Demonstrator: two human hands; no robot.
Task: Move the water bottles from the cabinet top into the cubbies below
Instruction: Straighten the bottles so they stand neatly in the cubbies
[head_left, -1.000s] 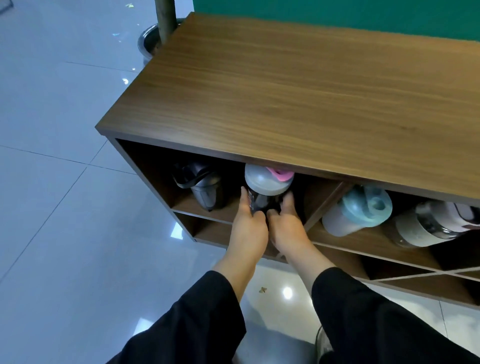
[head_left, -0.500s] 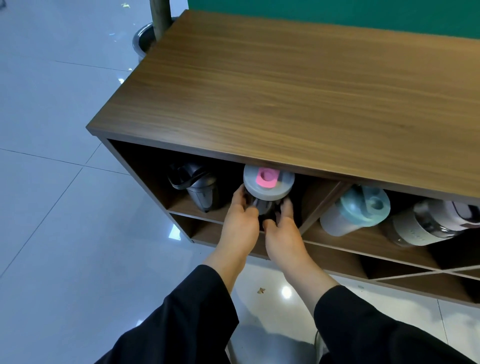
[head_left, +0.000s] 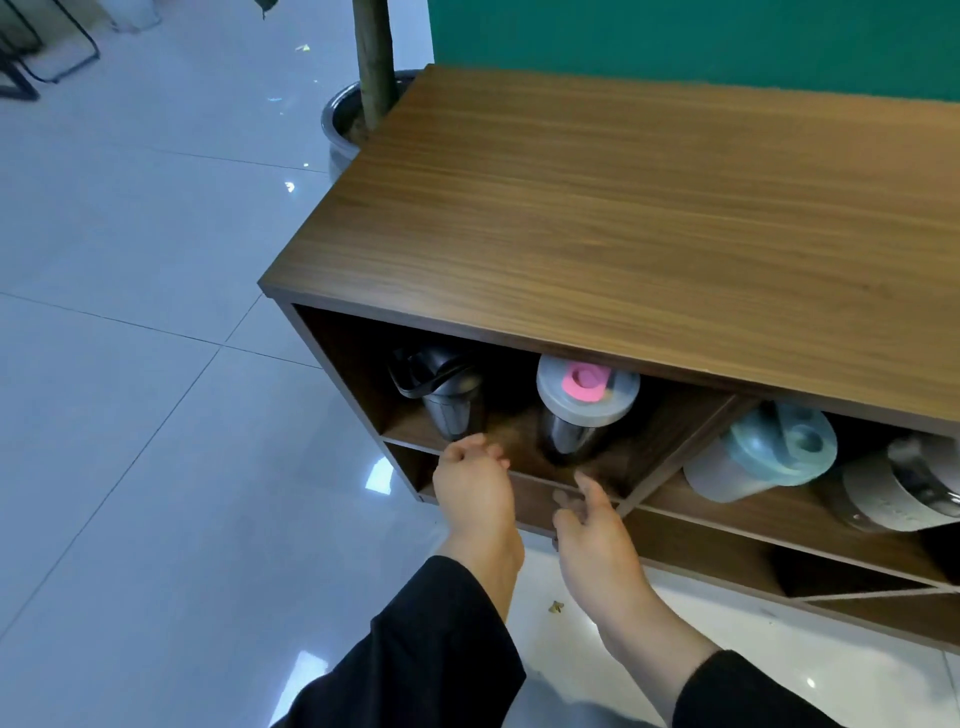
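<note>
A dark bottle with a grey lid and pink cap (head_left: 584, 410) stands upright in the top-left cubby of the wooden cabinet (head_left: 623, 218), to the right of a black bottle (head_left: 447, 395). My left hand (head_left: 475, 483) hovers just outside the cubby's front edge, fingers loosely curled, holding nothing. My right hand (head_left: 589, 525) is below the pink-capped bottle, fingers apart, touching no bottle. In the cubby to the right a white bottle with a teal lid (head_left: 763, 454) and a grey-and-black bottle (head_left: 898, 488) lean at an angle. No bottles stand on the cabinet top.
A potted plant's trunk and metal pot (head_left: 358, 104) stand behind the cabinet's left corner. A green wall (head_left: 675, 36) runs behind the cabinet. Lower cubbies (head_left: 727, 551) sit under the shelf. Glossy white floor tiles (head_left: 156, 415) spread to the left.
Both hands have let go of the pink-capped bottle and pulled back out of the cubby. The bottle now stands on its own. The camera view has shifted back and to the left.
</note>
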